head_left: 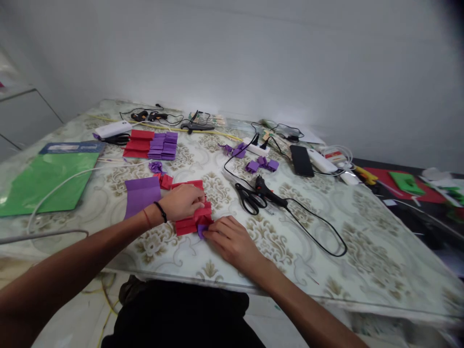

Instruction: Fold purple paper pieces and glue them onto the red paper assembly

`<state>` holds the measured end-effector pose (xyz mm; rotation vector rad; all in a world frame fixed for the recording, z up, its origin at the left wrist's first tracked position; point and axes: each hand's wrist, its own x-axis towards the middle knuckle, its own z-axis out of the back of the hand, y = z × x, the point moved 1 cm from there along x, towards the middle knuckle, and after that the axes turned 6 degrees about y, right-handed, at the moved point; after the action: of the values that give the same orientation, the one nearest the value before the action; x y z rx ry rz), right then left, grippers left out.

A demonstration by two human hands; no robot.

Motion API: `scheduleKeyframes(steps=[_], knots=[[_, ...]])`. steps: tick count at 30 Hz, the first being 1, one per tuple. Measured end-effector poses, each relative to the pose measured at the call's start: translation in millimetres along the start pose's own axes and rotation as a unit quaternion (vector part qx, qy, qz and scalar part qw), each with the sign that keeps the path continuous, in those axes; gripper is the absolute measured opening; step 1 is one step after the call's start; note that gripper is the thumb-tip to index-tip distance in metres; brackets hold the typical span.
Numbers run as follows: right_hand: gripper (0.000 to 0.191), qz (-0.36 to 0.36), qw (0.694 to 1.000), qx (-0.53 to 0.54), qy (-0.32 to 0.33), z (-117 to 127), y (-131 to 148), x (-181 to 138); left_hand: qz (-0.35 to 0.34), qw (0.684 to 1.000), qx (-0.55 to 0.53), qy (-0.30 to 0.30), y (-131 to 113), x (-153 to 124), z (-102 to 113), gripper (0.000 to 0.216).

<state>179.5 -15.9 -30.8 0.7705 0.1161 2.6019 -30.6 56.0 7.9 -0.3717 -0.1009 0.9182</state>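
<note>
My left hand (pixel 183 200), with a black band on its wrist, rests over pleated red paper (pixel 185 227). Its fingers are bent together and pinch the paper near its right side. From the right, my right hand (pixel 232 241) reaches in with closed fingertips on a small purple paper piece (pixel 201 231) at the red paper's lower right corner. Part of that piece is hidden by the fingers. A creased purple sheet (pixel 143 195) lies left of my left hand. Crumpled purple paper (pixel 156 167) and a small folded red piece (pixel 165 181) are just beyond it.
Black-handled scissors (pixel 250 198) and a glue gun (pixel 270 193) with a looped cord lie to the right. Farther back are folded purple pieces (pixel 263 165), a power strip (pixel 256 146) and a phone (pixel 301 161). Pleated paper (pixel 139 144) and green sheets (pixel 47 181) are left.
</note>
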Motion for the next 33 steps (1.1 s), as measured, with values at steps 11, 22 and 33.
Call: scheduleKeyframes(steps=[11,22,33], knots=[[0.022,-0.210,0.963,0.129,0.113,7.7,-33.6,37.8,0.003,0.991,0.110,-0.082,1.0,-48.5,0.6,0.006],[0.009,-0.192,0.973,0.094,0.084,-3.4,-40.1,51.8,-0.005,0.989,0.016,-0.149,6.4,-57.2,-9.9,0.015],[0.015,-0.179,0.963,0.200,-0.015,-4.8,-24.8,39.0,-0.002,0.985,-0.036,-0.171,3.4,-63.6,-19.9,0.013]])
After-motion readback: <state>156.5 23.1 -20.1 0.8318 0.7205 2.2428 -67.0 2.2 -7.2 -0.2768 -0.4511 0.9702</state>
